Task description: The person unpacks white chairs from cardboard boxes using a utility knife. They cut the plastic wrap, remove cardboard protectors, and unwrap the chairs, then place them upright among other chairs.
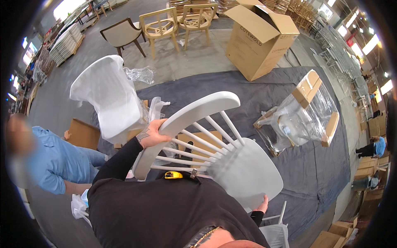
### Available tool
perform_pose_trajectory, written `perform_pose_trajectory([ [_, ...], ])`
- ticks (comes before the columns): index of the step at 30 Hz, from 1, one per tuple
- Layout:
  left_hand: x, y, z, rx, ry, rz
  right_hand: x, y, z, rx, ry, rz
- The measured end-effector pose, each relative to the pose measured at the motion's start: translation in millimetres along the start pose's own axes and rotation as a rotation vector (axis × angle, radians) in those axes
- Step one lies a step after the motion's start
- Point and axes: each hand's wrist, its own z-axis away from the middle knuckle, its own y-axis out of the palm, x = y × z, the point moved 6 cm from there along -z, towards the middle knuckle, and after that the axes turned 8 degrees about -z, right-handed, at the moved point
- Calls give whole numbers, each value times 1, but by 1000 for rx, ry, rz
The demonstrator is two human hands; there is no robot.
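The grey chair point(252, 171) is tilted in front of the person's body, its back to the left and its seat to the right, over a dark sheet point(318, 177). The left hand point(154, 134) grasps the top rail; the right hand point(260, 205) touches the seat's near right edge, its fingers too hidden to tell whether they grip. If that side slips, the seat could swing down; the yellow tape measure point(173, 175), close to the spindles, might scuff them. A white-wrapped chair point(111, 95) and a co-worker point(62, 157) crowd the left, a film-wrapped piece point(295, 124) blocks the right, and a tall carton point(256, 45) stands at the far side.
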Motion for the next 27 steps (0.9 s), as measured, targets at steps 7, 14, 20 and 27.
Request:
perform_pose_trajectory([
  [7,46,-75,-54,-39,-37,-126,8,125,-21,47,-56,92],
  [14,46,-122,-111,-81,-124,175,43,235,-31,67,-217,179],
  [20,41,-133,-135,-145,-139,192,72,272,-51,104,-237,241],
  [27,13,-99,-136,-214,-152,231,86,266,-94,60,-268,214],
])
